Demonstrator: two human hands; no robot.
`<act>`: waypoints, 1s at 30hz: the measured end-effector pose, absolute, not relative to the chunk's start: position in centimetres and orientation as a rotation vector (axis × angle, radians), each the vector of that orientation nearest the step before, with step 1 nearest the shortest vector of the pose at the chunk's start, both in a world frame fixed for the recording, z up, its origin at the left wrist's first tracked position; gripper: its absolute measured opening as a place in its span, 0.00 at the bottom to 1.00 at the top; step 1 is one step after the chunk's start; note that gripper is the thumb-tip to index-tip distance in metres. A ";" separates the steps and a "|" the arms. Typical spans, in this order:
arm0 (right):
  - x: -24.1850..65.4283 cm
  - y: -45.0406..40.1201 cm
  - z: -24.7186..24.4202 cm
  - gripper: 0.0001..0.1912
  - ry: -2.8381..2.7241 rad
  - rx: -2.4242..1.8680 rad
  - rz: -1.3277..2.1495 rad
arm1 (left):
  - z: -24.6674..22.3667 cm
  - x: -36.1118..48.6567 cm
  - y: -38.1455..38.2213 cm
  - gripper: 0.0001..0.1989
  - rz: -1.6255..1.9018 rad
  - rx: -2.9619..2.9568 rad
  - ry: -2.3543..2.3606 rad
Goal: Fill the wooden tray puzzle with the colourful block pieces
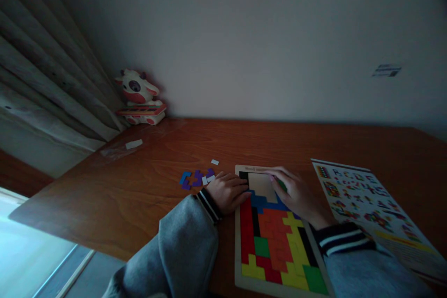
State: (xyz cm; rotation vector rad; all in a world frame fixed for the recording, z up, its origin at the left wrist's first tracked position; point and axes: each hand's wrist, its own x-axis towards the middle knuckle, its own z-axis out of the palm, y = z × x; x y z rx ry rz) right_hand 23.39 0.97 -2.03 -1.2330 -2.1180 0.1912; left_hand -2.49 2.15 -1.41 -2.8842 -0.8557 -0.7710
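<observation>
Hands [228,191] apparently on puzzle board [238,242]

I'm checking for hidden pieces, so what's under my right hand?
The right hand is over the upper right of the board. A green piece partly shows beside it; whatever lies directly underneath is covered.

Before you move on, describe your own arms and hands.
The left sleeve and right sleeve are long, loose grey fabric, ending in a black left cuff and black right cuff, both with pale stripes. The left hand and right hand wear no gloves.
</observation>
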 end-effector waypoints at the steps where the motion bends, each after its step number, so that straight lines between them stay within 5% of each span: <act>1: 23.7 1.1 -2.2 0.15 -2.090 -1.267 0.183 | -1.3 -2.6 2.2 0.18 -0.785 -2.883 -0.853; 12: 25.5 1.7 -2.9 0.15 -1.955 -1.377 0.104 | -0.3 -8.6 5.1 0.12 -0.865 -2.737 -0.942; 24: 25.1 1.9 -3.4 0.17 -1.920 -1.389 0.196 | -1.3 -16.2 5.2 0.25 -0.741 -2.909 -1.095; 30: 25.2 1.9 -3.8 0.17 -1.928 -1.394 0.233 | -2.0 -15.9 5.4 0.19 -0.805 -2.935 -1.075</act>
